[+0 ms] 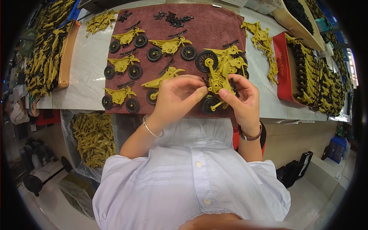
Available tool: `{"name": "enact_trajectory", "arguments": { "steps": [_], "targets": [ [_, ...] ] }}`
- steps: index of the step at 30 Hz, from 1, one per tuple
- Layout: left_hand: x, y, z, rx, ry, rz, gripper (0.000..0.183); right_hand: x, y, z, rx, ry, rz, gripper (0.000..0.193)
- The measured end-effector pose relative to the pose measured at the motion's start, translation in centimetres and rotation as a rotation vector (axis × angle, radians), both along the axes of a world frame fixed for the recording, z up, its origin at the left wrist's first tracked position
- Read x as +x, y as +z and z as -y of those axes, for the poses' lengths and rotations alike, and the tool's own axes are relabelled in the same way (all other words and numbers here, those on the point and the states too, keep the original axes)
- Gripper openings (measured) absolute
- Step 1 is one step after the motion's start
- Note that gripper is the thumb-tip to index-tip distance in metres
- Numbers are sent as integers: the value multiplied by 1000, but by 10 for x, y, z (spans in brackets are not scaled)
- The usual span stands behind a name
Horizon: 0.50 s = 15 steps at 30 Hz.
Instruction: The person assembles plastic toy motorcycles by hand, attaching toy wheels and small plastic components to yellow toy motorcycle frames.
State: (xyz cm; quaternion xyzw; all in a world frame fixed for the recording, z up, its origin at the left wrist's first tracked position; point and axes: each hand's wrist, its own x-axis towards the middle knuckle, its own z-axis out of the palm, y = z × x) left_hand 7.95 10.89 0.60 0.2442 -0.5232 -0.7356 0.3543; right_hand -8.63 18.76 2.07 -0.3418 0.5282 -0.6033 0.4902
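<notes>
A yellow plastic toy motorcycle body is held upright over the right part of the cloth. My right hand grips it, the thumb pressing its near face and the fingers behind. My left hand has thumb and forefinger pinched together against its left side; a dark bit shows by the fingertips, too small to name. Behind the held body lies a toy motorcycle with black wheels, partly covered. Under my left hand's wrist side sits another toy motorcycle, partly hidden by the hand.
On the maroon cloth stand several wheeled toy motorcycles and a pile of small black parts. Yellow parts lie right of the cloth. A red box and an orange-edged box flank it. A bag of yellow parts hangs below.
</notes>
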Motion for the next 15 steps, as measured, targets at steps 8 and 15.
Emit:
{"name": "enact_trajectory", "arguments": {
  "steps": [8,15],
  "targets": [
    [2,-2,-4,8,23,-62,7,9,-1,-2,-10,-47,-85,32],
    [0,-9,-6,-58,113,-37,5,15,1,0,-32,-68,-52,30]
  ]
}}
